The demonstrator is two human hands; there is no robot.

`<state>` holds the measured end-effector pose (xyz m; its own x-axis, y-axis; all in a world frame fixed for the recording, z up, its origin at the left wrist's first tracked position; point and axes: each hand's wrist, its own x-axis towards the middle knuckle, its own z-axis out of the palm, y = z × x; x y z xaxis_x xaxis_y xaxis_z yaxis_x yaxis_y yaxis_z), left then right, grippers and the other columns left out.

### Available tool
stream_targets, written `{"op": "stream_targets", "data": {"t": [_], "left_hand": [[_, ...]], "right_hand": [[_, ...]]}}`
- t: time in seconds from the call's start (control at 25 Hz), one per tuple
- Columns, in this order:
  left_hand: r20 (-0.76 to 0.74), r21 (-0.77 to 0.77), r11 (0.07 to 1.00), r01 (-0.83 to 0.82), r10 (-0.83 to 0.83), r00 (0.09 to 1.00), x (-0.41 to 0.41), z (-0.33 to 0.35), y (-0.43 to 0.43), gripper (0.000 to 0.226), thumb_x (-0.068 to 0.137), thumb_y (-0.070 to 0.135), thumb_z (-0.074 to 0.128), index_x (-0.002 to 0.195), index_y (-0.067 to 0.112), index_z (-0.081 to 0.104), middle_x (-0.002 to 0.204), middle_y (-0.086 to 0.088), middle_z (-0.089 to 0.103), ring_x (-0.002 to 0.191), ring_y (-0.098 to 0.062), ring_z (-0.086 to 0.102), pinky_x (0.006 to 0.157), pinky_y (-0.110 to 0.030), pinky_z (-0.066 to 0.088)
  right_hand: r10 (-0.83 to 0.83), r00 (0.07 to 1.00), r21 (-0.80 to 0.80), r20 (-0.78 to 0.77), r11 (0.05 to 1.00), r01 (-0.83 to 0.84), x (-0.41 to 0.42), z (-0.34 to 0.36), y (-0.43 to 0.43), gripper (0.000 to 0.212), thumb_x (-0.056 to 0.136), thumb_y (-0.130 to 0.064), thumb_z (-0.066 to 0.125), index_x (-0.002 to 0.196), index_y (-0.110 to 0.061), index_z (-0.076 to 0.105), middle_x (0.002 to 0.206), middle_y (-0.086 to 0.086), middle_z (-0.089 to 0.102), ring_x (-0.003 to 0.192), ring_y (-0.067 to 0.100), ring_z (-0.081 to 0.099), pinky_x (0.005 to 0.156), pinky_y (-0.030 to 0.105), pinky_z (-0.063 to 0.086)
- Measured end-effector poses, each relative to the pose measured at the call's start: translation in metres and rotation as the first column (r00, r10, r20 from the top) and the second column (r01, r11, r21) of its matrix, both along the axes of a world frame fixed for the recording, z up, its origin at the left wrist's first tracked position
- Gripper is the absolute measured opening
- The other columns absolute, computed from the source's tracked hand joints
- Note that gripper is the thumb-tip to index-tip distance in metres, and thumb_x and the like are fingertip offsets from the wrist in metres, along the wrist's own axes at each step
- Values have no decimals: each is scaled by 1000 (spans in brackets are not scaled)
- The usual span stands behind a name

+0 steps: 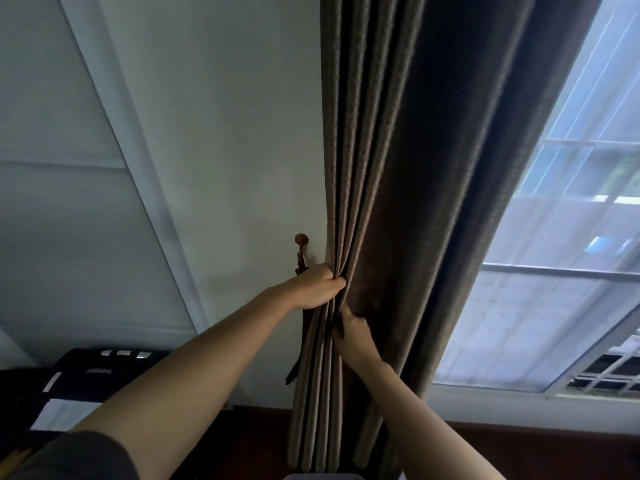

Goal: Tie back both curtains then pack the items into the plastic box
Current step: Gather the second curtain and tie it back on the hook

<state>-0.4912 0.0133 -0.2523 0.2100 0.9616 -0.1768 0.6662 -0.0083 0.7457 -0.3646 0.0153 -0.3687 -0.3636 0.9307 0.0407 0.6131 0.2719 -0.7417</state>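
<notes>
A dark brown pleated curtain (pixel 398 168) hangs gathered against the white wall beside the window. My left hand (pixel 318 287) is closed around its left folds at about hook height. Just below and to the right, my right hand (pixel 353 336) pinches folds of the same curtain from the front. A brown wooden tieback hook (pixel 301 241) sticks out of the wall just above my left hand. A dark tieback strap (pixel 293 370) hangs down from behind my left hand along the curtain's left edge; its upper part is hidden.
A window (pixel 561 271) with a sheer white covering fills the right side. A black case with white labels (pixel 79 386) sits at lower left. A dark wooden surface (pixel 519 445) runs below the window sill. A pale object edge (pixel 322 476) shows at the bottom.
</notes>
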Motion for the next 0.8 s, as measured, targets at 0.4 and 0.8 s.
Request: {"op": "stream_targets", "data": {"t": [0.4,0.8], "left_hand": [[-77,191,964,-186,203,976,-4,-16,8,25,96,21,43,90,1,57,76,-14,58,66,-23,56,65,-41,50],[50,195,967,-167,160,986,-10,-21,-1,21,97,19,41,92,5,56,79,-13,55,72,-23,54,67,-38,44]], "right_hand": [[-295,919,586,-263,708,395,28,45,-19,58,78,-6,61,133,-14,43,144,18,39,136,27,33,113,45,29],[-352,914,297,-204,867,400,53,122,47,49,88,-4,54,135,-3,41,118,22,63,106,38,61,82,28,44]]}}
